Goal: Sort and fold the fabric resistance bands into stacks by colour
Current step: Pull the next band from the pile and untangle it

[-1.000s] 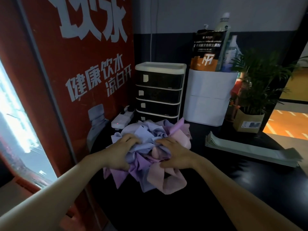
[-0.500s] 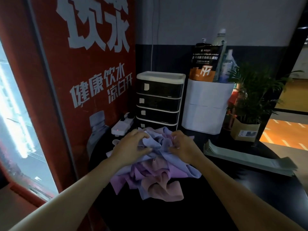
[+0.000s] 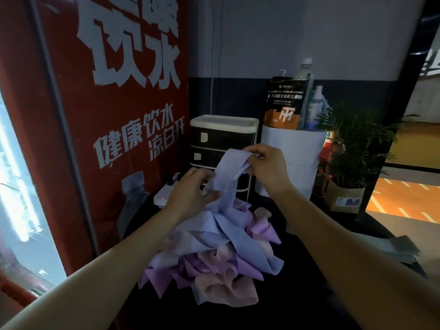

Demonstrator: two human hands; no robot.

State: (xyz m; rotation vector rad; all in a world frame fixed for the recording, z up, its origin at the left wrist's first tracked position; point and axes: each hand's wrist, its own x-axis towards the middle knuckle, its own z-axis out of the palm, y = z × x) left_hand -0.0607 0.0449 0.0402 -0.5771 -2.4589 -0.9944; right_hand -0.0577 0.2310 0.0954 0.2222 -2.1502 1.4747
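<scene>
Dim room; red panel (image 3: 71, 115); drawer unit (image 3: 223, 134)

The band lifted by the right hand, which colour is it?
Pale lavender-blue band, plain; head view shows it.

A gym's service corner: red drinking-water vending machine (image 3: 107, 139), supplement powder pouch (image 3: 284, 103), orange sports floor (image 3: 404, 201).

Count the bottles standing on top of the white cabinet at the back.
2. A white-capped pale bottle behind the black-and-orange powder pouch, and a clear bottle to its right. Others may be hidden behind the pouch.
</scene>
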